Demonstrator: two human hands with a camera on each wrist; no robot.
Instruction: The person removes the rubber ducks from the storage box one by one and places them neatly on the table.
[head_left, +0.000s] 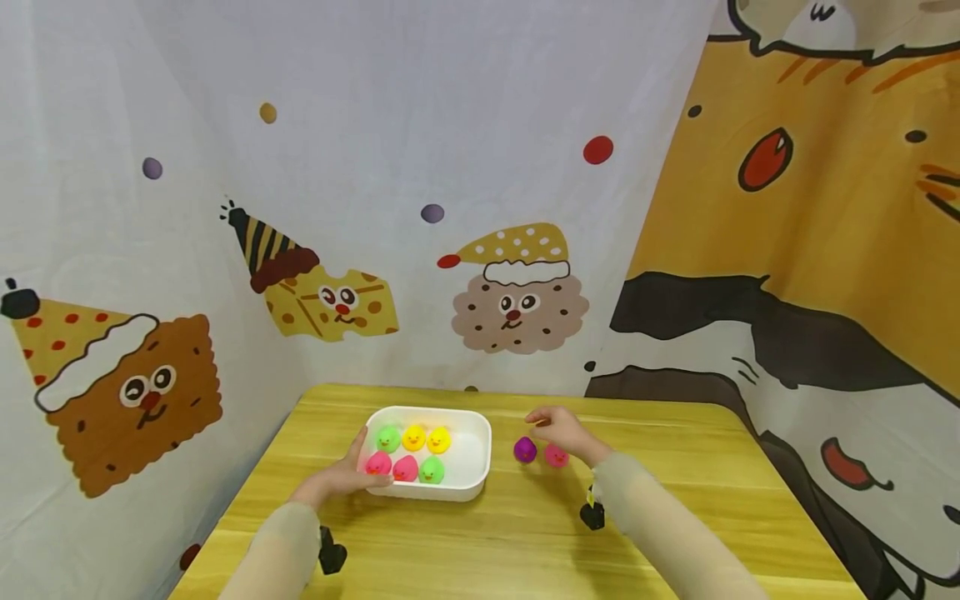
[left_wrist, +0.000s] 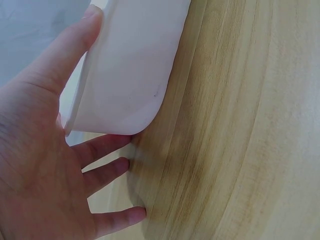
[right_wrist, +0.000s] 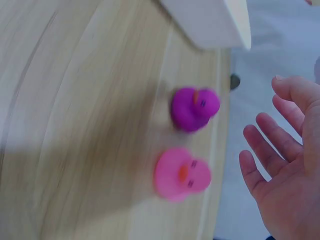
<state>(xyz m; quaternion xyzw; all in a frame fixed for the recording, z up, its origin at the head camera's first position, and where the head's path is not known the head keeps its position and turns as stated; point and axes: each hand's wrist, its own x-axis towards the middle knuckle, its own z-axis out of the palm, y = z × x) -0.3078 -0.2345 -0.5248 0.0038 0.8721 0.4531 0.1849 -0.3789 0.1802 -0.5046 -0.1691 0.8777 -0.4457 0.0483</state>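
A white rectangular tray [head_left: 471, 467] stands on the wooden table [head_left: 517, 533] and holds several small rubber ducks, green, yellow and pink. My left hand [head_left: 347, 475] rests against the tray's near left corner with straight fingers; in the left wrist view the thumb [left_wrist: 65, 55] lies along the tray wall [left_wrist: 130, 70]. To the right of the tray sit a purple duck [head_left: 525, 450] [right_wrist: 194, 107] and a pink duck [head_left: 556, 456] [right_wrist: 182, 174]. My right hand [head_left: 558, 427] [right_wrist: 285, 165] hovers just above and behind them, fingers spread, holding nothing.
Printed cartoon cloth hangs behind the table and on both sides. Bare wood lies in front of the tray and to the right of the two loose ducks. A small dark object [head_left: 592, 515] sits near my right forearm, another [head_left: 332, 554] near my left.
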